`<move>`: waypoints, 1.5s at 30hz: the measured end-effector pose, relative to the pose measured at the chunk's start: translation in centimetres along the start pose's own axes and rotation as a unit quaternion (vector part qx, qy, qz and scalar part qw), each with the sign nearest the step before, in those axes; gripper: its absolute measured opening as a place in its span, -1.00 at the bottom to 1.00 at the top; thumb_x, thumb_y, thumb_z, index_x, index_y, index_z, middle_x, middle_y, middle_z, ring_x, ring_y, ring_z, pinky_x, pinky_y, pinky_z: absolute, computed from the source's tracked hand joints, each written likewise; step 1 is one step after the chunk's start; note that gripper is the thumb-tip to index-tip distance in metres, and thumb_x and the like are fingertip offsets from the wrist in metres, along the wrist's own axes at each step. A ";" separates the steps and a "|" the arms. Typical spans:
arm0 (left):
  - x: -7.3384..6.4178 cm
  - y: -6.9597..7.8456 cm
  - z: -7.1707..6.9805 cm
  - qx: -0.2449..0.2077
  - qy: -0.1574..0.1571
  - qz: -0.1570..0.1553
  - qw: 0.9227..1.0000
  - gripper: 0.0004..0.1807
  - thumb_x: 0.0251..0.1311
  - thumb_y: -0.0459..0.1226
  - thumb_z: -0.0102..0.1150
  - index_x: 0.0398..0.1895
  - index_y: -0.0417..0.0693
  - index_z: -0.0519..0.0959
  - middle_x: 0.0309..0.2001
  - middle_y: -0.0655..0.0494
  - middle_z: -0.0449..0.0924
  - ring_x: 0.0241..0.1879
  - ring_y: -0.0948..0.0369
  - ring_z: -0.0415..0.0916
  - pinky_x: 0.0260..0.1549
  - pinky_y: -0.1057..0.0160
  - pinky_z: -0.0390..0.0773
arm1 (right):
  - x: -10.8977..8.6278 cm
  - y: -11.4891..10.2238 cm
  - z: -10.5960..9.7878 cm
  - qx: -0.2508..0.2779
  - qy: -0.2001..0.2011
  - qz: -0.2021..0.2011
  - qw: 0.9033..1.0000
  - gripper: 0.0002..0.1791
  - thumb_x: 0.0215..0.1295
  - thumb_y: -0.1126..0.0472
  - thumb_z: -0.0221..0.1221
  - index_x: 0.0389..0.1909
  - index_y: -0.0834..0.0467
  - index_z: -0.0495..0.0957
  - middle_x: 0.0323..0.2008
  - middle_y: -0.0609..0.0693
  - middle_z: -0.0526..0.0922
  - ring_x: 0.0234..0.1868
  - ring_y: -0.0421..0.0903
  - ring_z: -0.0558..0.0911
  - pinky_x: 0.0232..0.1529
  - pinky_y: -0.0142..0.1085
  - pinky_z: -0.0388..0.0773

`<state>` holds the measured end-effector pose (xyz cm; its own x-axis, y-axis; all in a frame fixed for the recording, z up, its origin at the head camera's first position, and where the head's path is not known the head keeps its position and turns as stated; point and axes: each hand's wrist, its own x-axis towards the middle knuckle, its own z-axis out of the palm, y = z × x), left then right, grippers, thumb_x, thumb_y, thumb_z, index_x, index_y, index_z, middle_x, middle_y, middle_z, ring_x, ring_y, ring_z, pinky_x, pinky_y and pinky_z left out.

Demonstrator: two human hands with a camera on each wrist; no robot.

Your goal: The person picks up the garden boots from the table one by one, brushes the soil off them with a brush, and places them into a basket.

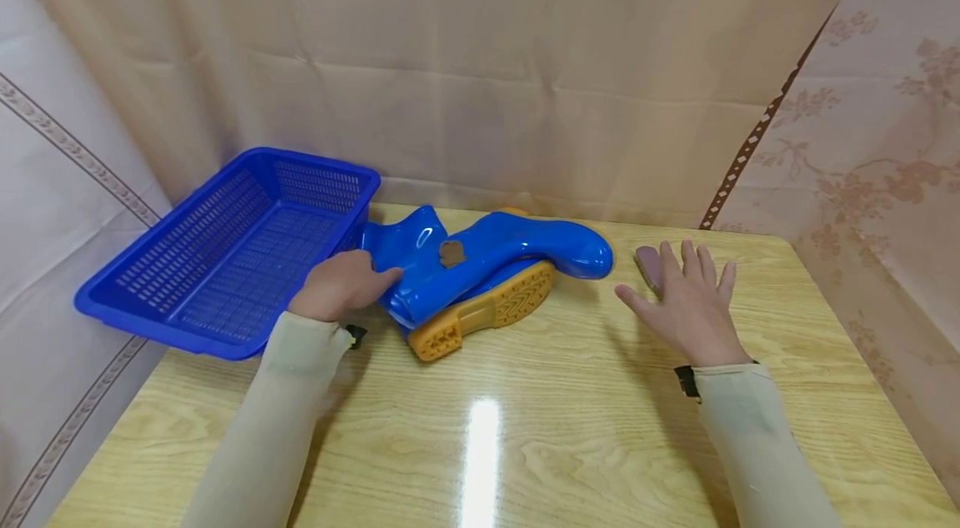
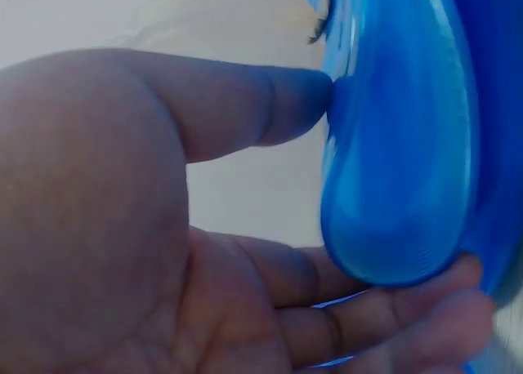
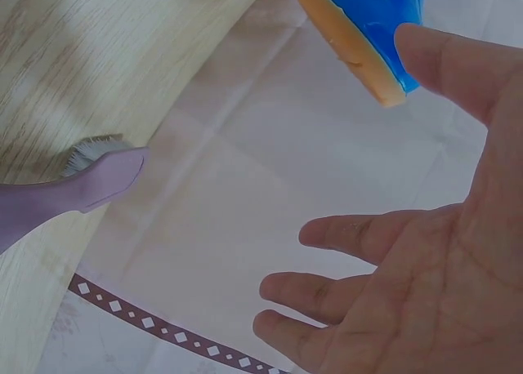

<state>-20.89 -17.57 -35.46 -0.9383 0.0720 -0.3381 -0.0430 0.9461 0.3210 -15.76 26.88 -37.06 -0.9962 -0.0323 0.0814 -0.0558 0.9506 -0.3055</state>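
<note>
Two shiny blue rubber boots lie piled on the table. The upper boot (image 1: pixel 517 236) points its toe right and bears a brown patch (image 1: pixel 452 254) on its shaft. Beneath it, the lower boot's ochre sole (image 1: pixel 517 299) faces me. My left hand (image 1: pixel 341 286) grips a boot at its shaft opening; the left wrist view shows the thumb against one side of the blue rim (image 2: pixel 400 162) and fingers at the other. Over the table's right part, my right hand (image 1: pixel 693 311) is spread with nothing in it, near a purple-handled brush (image 3: pixel 90 182) with pale bristles.
A blue plastic basket (image 1: pixel 255 261) with slotted walls stands at the left, close to the boots. Behind the table (image 1: pixel 600 428) hangs a beige curtain (image 1: pixel 487 78); patterned cloth (image 1: pixel 885 136) borders the right side.
</note>
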 end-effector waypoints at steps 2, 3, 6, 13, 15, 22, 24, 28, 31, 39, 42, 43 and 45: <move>0.0 -0.3 -0.2 -0.024 0.001 0.015 1.000 -0.27 0.48 0.17 -0.04 0.21 -0.37 0.48 0.00 -0.22 0.55 -0.09 -0.07 0.51 -0.14 -0.03 0.55 | 0.0 0.0 0.0 0.002 0.003 0.000 1.000 0.18 0.37 -0.44 0.09 0.59 0.40 -0.04 0.53 0.58 -0.10 0.55 0.54 -0.18 0.38 0.47 -0.58; 0.0 -0.4 -0.3 -0.036 0.003 0.024 0.999 -0.29 0.48 0.16 -0.04 0.22 -0.35 0.48 0.03 -0.22 0.54 -0.06 -0.07 0.50 -0.11 -0.04 0.55 | -0.1 0.0 0.0 0.002 0.005 0.000 1.000 0.18 0.37 -0.44 0.09 0.59 0.41 -0.03 0.53 0.58 -0.09 0.55 0.54 -0.17 0.39 0.47 -0.58; 0.2 -0.7 -0.5 -0.079 -0.002 0.044 0.996 -0.34 0.47 0.09 -0.10 0.25 -0.31 0.47 0.06 -0.21 0.51 -0.01 -0.08 0.46 -0.04 -0.04 0.50 | -0.1 0.1 0.0 0.003 0.008 0.000 1.000 0.17 0.37 -0.44 0.10 0.58 0.41 -0.01 0.52 0.58 -0.08 0.54 0.54 -0.16 0.39 0.47 -0.58; 0.6 -0.8 -0.8 -0.183 -0.048 0.059 0.980 -0.39 0.50 0.06 -0.18 0.28 -0.26 0.43 0.02 -0.17 0.48 -0.02 -0.07 0.45 -0.07 0.01 0.49 | -0.1 0.3 0.0 0.007 0.010 0.001 1.000 0.13 0.38 -0.42 0.10 0.56 0.41 0.06 0.51 0.60 -0.06 0.52 0.56 -0.11 0.39 0.48 -0.55; 1.1 -1.0 -0.5 -0.200 -0.043 0.063 0.977 -0.33 0.51 0.13 -0.14 0.30 -0.27 0.41 0.08 -0.19 0.48 0.03 -0.09 0.45 0.00 -0.03 0.50 | -0.1 0.3 0.0 0.008 0.011 0.002 1.000 0.11 0.39 -0.41 0.10 0.56 0.41 0.07 0.51 0.60 -0.06 0.52 0.56 -0.11 0.39 0.49 -0.55; 4.0 -2.1 1.7 -0.330 -0.084 0.045 0.939 0.01 0.47 0.27 -0.07 0.61 -0.34 0.01 0.58 -0.30 0.07 0.56 -0.20 0.05 0.49 -0.21 0.12 | 0.1 0.1 0.4 0.018 0.007 -0.001 1.000 0.07 0.39 -0.37 0.14 0.54 0.40 0.12 0.51 0.59 -0.05 0.53 0.54 -0.11 0.40 0.49 -0.52; 4.3 -2.4 2.0 -0.394 -0.106 0.047 0.912 0.00 0.49 0.21 -0.05 0.65 -0.30 -0.12 0.63 -0.28 -0.09 0.59 -0.20 -0.06 0.50 -0.23 0.08 | 0.0 0.2 0.5 0.018 0.008 0.001 1.000 0.07 0.40 -0.36 0.13 0.54 0.41 0.12 0.52 0.59 -0.05 0.54 0.54 -0.11 0.40 0.48 -0.52; 4.6 -3.1 2.3 -0.534 -0.152 0.066 0.829 -0.09 0.56 0.10 -0.08 0.66 -0.21 -0.19 0.63 -0.22 -0.14 0.59 -0.15 -0.04 0.46 -0.17 0.19 | -0.3 0.4 0.6 0.024 0.010 0.003 1.000 0.06 0.41 -0.36 0.13 0.54 0.42 0.12 0.51 0.59 -0.04 0.53 0.55 -0.11 0.40 0.48 -0.53; 4.6 -3.4 2.5 -0.622 -0.202 0.091 0.751 -0.32 0.60 0.08 -0.16 0.58 -0.08 0.05 0.52 -0.10 0.18 0.46 -0.02 0.26 0.36 -0.02 0.42 | -0.4 0.4 0.6 0.027 0.009 0.002 1.000 0.06 0.41 -0.36 0.13 0.53 0.42 0.14 0.51 0.59 -0.04 0.53 0.55 -0.10 0.39 0.48 -0.53; 4.7 -3.8 3.9 -0.777 -0.278 0.078 0.559 -0.41 0.57 0.17 -0.15 0.49 0.16 0.18 0.17 0.08 0.63 0.17 0.12 0.59 0.16 0.03 0.59 | -0.2 0.1 0.6 0.035 0.000 -0.002 0.999 0.04 0.40 -0.38 0.13 0.52 0.40 0.18 0.52 0.58 -0.06 0.54 0.54 -0.13 0.40 0.45 -0.56; 4.6 -3.8 4.5 -0.789 -0.272 0.059 0.548 -0.21 0.52 0.24 -0.13 0.66 0.28 -0.11 0.36 0.10 0.44 0.33 0.09 0.43 0.34 -0.03 0.43 | -0.1 0.0 0.7 0.038 -0.004 -0.005 0.999 0.02 0.41 -0.37 0.13 0.52 0.37 0.19 0.52 0.58 -0.06 0.55 0.53 -0.13 0.41 0.45 -0.57; 4.6 -3.8 4.6 -0.793 -0.269 0.055 0.544 -0.15 0.50 0.26 -0.12 0.68 0.30 -0.18 0.44 0.09 0.34 0.40 0.08 0.34 0.41 -0.05 0.34 | -0.1 0.0 0.7 0.037 -0.005 -0.005 0.999 0.02 0.41 -0.37 0.13 0.53 0.36 0.19 0.52 0.58 -0.05 0.55 0.53 -0.13 0.41 0.45 -0.57; 4.5 -3.6 4.9 -0.800 -0.263 0.055 0.537 -0.07 0.45 0.33 -0.13 0.70 0.32 -0.25 0.57 0.06 0.11 0.53 0.05 0.11 0.52 -0.05 0.11 | -0.1 0.1 0.8 0.036 -0.006 -0.006 0.999 0.01 0.41 -0.37 0.13 0.54 0.33 0.19 0.52 0.58 -0.05 0.54 0.54 -0.12 0.41 0.45 -0.57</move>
<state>-23.28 -19.09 -42.44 -0.7572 0.5763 -0.3075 -0.6311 -0.5239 0.5721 -15.76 26.71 -37.81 -0.9960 -0.0485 0.0746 -0.0729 0.9252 -0.3725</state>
